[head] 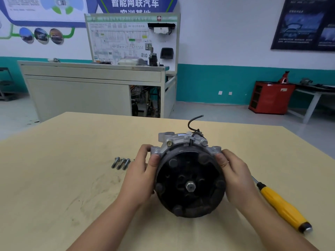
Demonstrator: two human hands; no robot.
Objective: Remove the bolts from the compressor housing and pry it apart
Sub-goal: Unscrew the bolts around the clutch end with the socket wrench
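The tan, scuffed counter [72, 160] carries a compressor [189, 178] at its middle, pulley face toward the viewer. Three bolts [121, 163] lie side by side left of it; a yellow-handled screwdriver [282, 205] lies right of it.

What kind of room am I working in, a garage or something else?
Most likely an automotive training workshop rather than a working garage. A wiring-diagram trainer board stands on a cabinet behind the table, car-themed posters hang on the walls, and a red metal cabinet sits on the floor at the right.
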